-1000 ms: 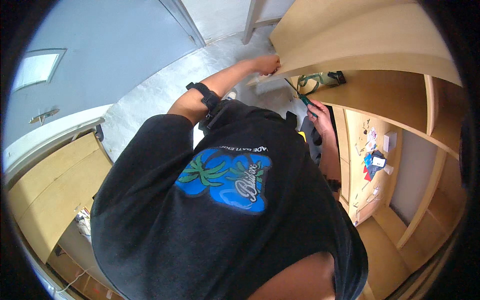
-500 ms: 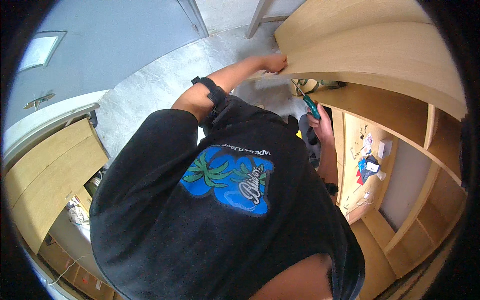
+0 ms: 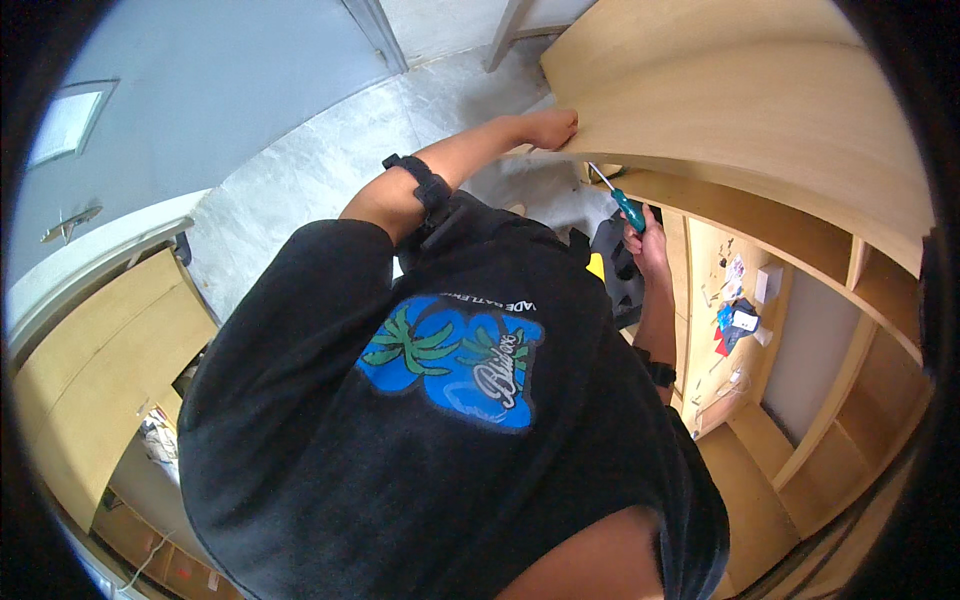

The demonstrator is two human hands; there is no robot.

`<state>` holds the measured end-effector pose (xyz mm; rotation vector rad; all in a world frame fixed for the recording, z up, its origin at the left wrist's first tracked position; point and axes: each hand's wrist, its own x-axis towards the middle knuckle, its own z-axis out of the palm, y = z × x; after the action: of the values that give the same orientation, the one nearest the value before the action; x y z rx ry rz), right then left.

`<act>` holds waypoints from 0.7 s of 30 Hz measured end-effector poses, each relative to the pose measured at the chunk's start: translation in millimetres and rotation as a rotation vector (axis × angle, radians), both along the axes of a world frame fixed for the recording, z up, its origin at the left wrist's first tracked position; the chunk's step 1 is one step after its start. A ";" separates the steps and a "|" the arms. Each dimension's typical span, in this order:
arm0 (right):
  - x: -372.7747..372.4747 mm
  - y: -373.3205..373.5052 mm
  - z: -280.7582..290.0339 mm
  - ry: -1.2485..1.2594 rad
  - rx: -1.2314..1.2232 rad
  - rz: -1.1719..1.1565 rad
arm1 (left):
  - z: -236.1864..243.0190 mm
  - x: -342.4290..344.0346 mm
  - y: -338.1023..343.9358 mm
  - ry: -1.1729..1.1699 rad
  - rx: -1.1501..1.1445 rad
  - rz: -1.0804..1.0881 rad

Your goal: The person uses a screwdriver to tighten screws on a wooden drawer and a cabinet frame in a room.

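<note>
My right hand (image 3: pixel 648 243) is wrapped round the green handle of a screwdriver (image 3: pixel 628 210). The metal shaft slants up and left, and its tip is by the lower edge of a large light-wood panel (image 3: pixel 700 95). Farther to the left, my left hand (image 3: pixel 553 129) is closed at the near corner of this panel, with its fingers curled against the edge. The fingertips are partly hidden. Below the panel stands a wooden cabinet frame (image 3: pixel 770 210) with shelf compartments.
Hardware, small packets and a white box (image 3: pixel 768 283) lie on a wooden surface (image 3: pixel 715 375) at the right. A grey door (image 3: pixel 230 90) with a metal handle is at the left, above a wooden cabinet (image 3: pixel 100 350). Grey tiled floor (image 3: pixel 290 150) shows between them.
The screwdriver and my right hand have shifted slightly down and right. The panel's lower edge now covers more of the opening beneath it. My left hand stays at the panel's corner.
</note>
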<state>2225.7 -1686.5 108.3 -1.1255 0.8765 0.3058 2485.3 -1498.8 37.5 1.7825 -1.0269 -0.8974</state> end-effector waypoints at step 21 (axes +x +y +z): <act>-2.9 15.8 -12.8 -0.061 -0.014 -0.241 | 16.1 11.6 65.6 0.511 0.086 -0.196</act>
<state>2222.8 -1670.7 95.5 -1.0246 0.9500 0.0667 2496.9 -1433.2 53.6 1.4211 -0.8410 -1.4461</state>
